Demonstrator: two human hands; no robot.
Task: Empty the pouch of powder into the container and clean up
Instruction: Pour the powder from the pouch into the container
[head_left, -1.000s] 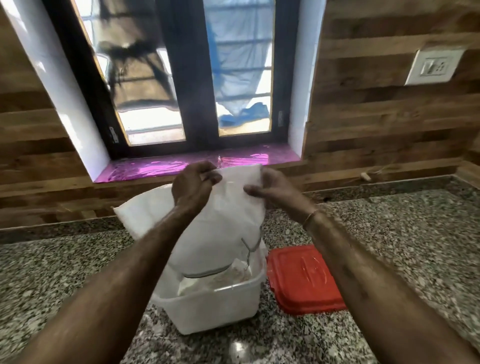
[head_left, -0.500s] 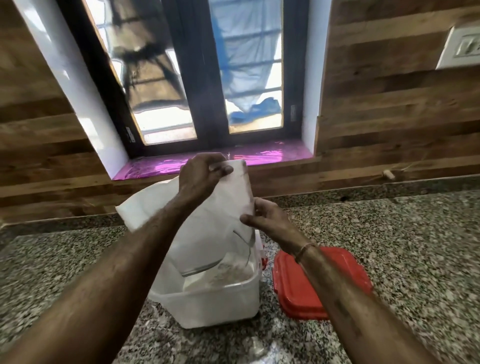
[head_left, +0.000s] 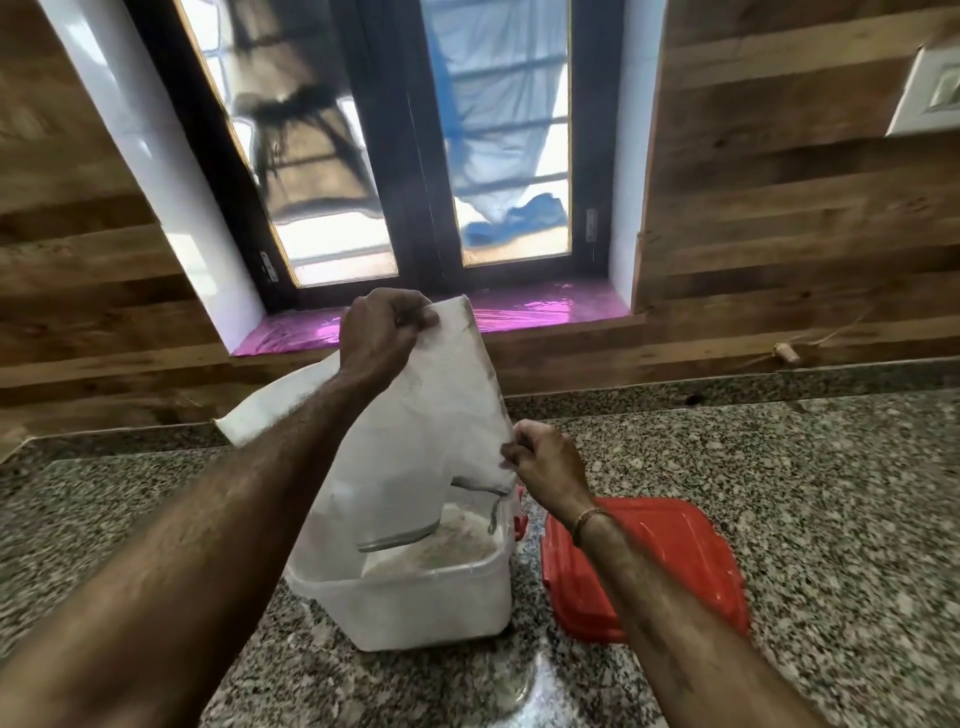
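While upended over container (head_left: 415, 608), pouch (head_left: 431, 415) gripped by L hand (head_left: 379, 338) at top, R hand (head_left: 545, 462) pinching side, red lid (head_left: 665, 551) adj.

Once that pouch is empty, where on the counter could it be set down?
Bare counter lies left of the container and right of the red lid. The middle is crowded: container, lid, pouch, left hand and right hand.

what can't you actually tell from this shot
One head view only:
- How much is left inside the pouch: its opaque white wall hides the contents.
- Most of the far rim of the container: covered by the pouch.
- Near-left part of the red lid: crossed by the right forearm.
- Wall switch plate: cut off by the right edge.
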